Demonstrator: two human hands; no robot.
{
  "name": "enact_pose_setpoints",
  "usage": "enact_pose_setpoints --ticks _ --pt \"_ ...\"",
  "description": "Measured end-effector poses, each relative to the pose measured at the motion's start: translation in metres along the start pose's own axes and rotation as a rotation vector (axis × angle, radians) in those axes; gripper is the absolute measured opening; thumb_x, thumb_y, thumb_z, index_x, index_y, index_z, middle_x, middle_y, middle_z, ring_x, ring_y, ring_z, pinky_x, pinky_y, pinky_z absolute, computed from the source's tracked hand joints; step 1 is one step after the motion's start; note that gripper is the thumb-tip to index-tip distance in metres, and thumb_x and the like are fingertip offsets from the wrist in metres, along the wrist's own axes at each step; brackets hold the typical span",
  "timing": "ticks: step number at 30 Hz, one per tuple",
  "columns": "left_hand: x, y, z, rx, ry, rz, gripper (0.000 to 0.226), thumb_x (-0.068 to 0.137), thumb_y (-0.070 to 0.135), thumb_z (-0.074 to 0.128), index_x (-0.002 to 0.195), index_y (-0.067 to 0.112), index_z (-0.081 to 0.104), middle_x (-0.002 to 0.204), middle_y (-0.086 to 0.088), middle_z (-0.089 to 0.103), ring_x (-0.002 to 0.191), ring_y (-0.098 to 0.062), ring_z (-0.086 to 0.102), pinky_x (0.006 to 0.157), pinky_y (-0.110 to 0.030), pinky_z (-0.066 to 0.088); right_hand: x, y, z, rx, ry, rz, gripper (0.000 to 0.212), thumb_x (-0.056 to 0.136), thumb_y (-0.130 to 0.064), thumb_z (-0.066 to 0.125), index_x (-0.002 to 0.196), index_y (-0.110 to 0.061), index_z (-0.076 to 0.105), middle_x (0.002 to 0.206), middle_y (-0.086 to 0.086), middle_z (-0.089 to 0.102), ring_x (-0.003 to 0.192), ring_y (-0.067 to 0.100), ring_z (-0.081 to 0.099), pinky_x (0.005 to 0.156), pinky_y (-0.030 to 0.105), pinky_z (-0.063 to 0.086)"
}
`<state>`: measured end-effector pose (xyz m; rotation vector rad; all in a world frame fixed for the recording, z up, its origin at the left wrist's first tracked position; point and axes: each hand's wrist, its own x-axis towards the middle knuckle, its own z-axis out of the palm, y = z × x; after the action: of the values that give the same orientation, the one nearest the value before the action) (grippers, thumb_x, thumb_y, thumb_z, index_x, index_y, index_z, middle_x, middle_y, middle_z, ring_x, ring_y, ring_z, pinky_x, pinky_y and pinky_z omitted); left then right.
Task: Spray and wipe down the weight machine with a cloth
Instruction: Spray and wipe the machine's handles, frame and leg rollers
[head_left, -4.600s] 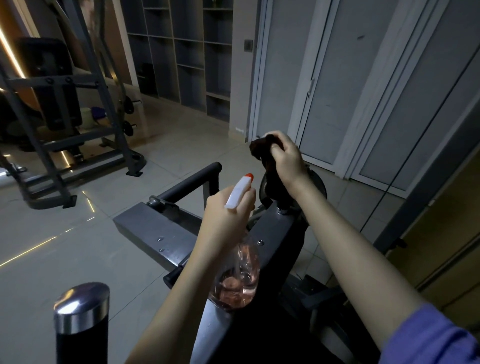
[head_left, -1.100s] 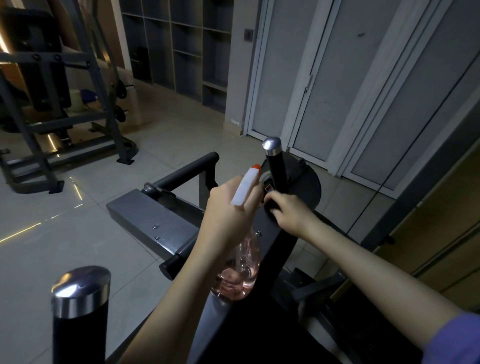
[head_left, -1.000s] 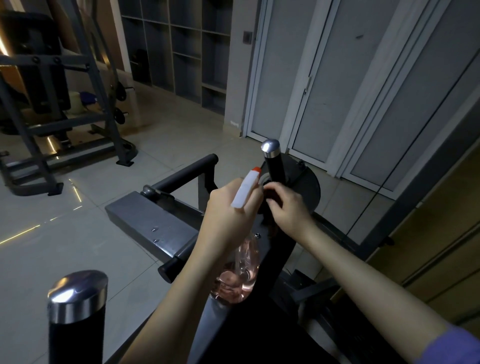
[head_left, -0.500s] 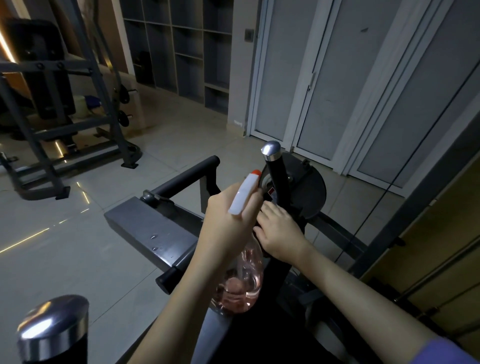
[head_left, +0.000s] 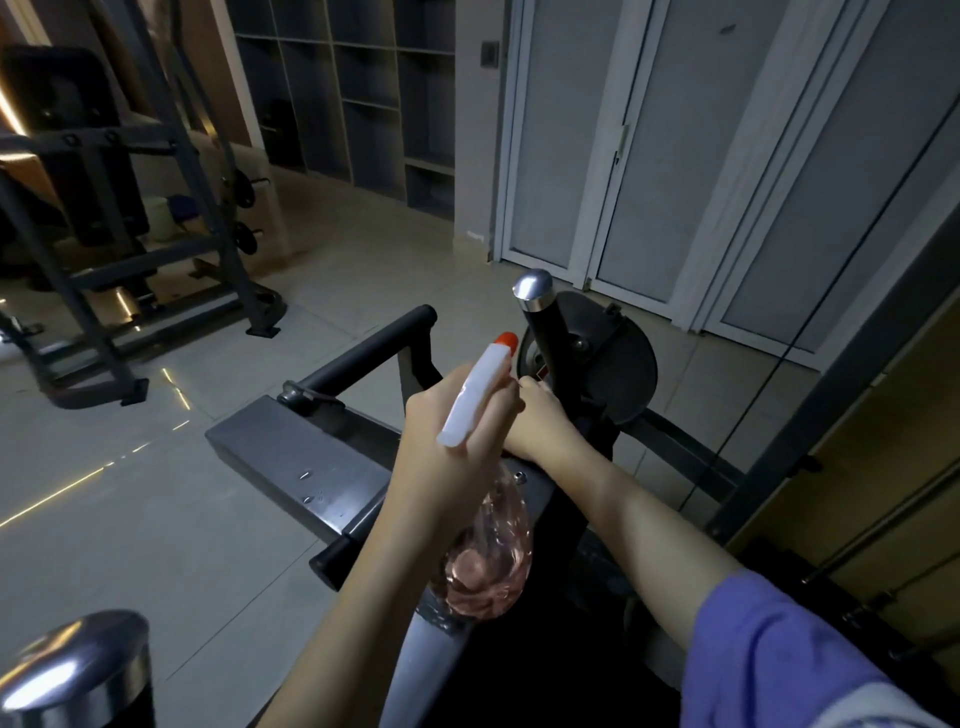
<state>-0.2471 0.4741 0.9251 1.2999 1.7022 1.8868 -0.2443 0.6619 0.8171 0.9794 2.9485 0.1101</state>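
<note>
Left hand (head_left: 457, 441) wrapped round the neck of a spray bottle (head_left: 488, 561) of pink liquid, above the grey weight machine (head_left: 296, 452), right hand (head_left: 545, 421) just behind it at the foot of the chrome-capped post (head_left: 540, 322), its grip half hidden, cannot tell what it holds

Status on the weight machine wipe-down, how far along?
Done: spraying has started, droplets sit on the flat grey steel beam. In hand: the right hand grips low on the black upright handle with a chrome cap; the cloth is not visible. The left hand holds the clear spray bottle of pink liquid. Remaining: the beam looks unwiped, and nothing shows the near chrome-capped post cleaned.
</note>
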Motion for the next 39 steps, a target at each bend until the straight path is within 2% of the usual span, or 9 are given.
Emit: enact_pose_setpoints --ticks 4,9,16,21,25,29,32,35,39 --pt "-0.002 0.001 0.0 -0.046 0.021 -0.015 0.051 0.081 0.039 0.051 0.083 -0.011 0.054 0.079 -0.032 0.055 0.074 -0.044 0.055 0.067 -0.053 0.046 -0.039 0.003 0.001 0.295 0.215 -0.058 0.039 0.089 -0.032 0.037 0.11 -0.01 0.062 0.114 0.007 0.059 0.115 0.028 0.045 0.096 0.039 0.036" --pt "-0.001 0.003 0.001 -0.062 0.028 -0.028 0.043 0.085 0.03 0.054 0.082 -0.012 0.05 0.076 -0.034 0.052 0.064 -0.038 0.051 0.058 -0.047 0.042 -0.081 0.016 -0.005 0.457 0.253 -0.032 0.035 0.092 -0.029 0.054 0.122 -0.012 0.058 0.131 0.0 0.05 0.128 0.019 0.034 0.106 0.03 0.03" --pt "-0.002 0.004 0.001 -0.042 0.028 -0.003 0.047 0.08 0.04 0.05 0.08 -0.007 0.051 0.078 -0.033 0.053 0.074 -0.046 0.055 0.069 -0.055 0.047 -0.092 0.014 -0.003 0.448 0.463 0.291 0.031 0.088 -0.009 0.052 0.118 -0.006 0.058 0.126 0.009 0.055 0.124 0.026 0.042 0.102 0.033 0.034" --pt "-0.003 0.004 0.001 -0.039 0.041 -0.013 0.042 0.078 0.043 0.051 0.077 0.0 0.052 0.077 -0.03 0.055 0.077 -0.047 0.056 0.063 -0.047 0.047 -0.088 -0.003 0.005 0.563 0.579 0.516 0.033 0.088 -0.006 0.048 0.12 -0.003 0.055 0.131 0.014 0.051 0.124 0.028 0.043 0.099 0.035 0.041" --pt "-0.003 0.002 0.001 -0.003 0.027 -0.019 0.049 0.08 0.041 0.051 0.082 -0.007 0.052 0.08 -0.033 0.056 0.076 -0.046 0.058 0.068 -0.058 0.047 -0.076 0.003 0.004 0.761 0.529 0.671 0.044 0.094 -0.007 0.04 0.138 -0.008 0.04 0.148 0.013 0.028 0.132 0.03 0.035 0.099 0.037 0.044" --pt "-0.001 -0.001 0.001 0.026 0.025 -0.02 0.048 0.08 0.043 0.05 0.082 -0.006 0.054 0.078 -0.031 0.058 0.078 -0.044 0.06 0.065 -0.056 0.048 -0.068 0.017 0.0 1.011 0.49 0.644 0.046 0.096 -0.024 0.042 0.142 -0.02 0.035 0.156 0.003 0.013 0.141 0.028 0.017 0.109 0.046 0.033" --pt "0.0 0.0 0.001 0.016 0.024 -0.03 0.042 0.082 0.036 0.052 0.083 -0.005 0.055 0.079 -0.03 0.058 0.079 -0.045 0.059 0.073 -0.06 0.047 -0.076 0.022 0.007 0.893 0.425 0.527 0.06 0.094 -0.038 0.049 0.147 -0.021 0.026 0.158 0.002 0.004 0.144 0.025 0.007 0.112 0.044 0.027" --pt "0.0 0.001 0.002 0.021 0.023 -0.024 0.039 0.081 0.033 0.051 0.08 -0.006 0.054 0.078 -0.029 0.059 0.077 -0.045 0.058 0.071 -0.059 0.046 -0.077 0.04 0.006 0.891 0.397 0.446 0.053 0.095 -0.027 0.05 0.145 -0.021 0.03 0.157 0.002 0.01 0.142 0.025 0.017 0.11 0.039 0.027" --pt "-0.003 0.005 0.003 0.012 0.017 -0.008 0.051 0.076 0.042 0.049 0.079 -0.008 0.053 0.078 -0.031 0.059 0.076 -0.046 0.059 0.067 -0.054 0.047 -0.075 0.055 -0.007 0.963 0.333 0.427 0.036 0.097 -0.016 0.046 0.133 -0.021 0.046 0.141 0.002 0.038 0.125 0.023 0.044 0.094 0.03 0.037"
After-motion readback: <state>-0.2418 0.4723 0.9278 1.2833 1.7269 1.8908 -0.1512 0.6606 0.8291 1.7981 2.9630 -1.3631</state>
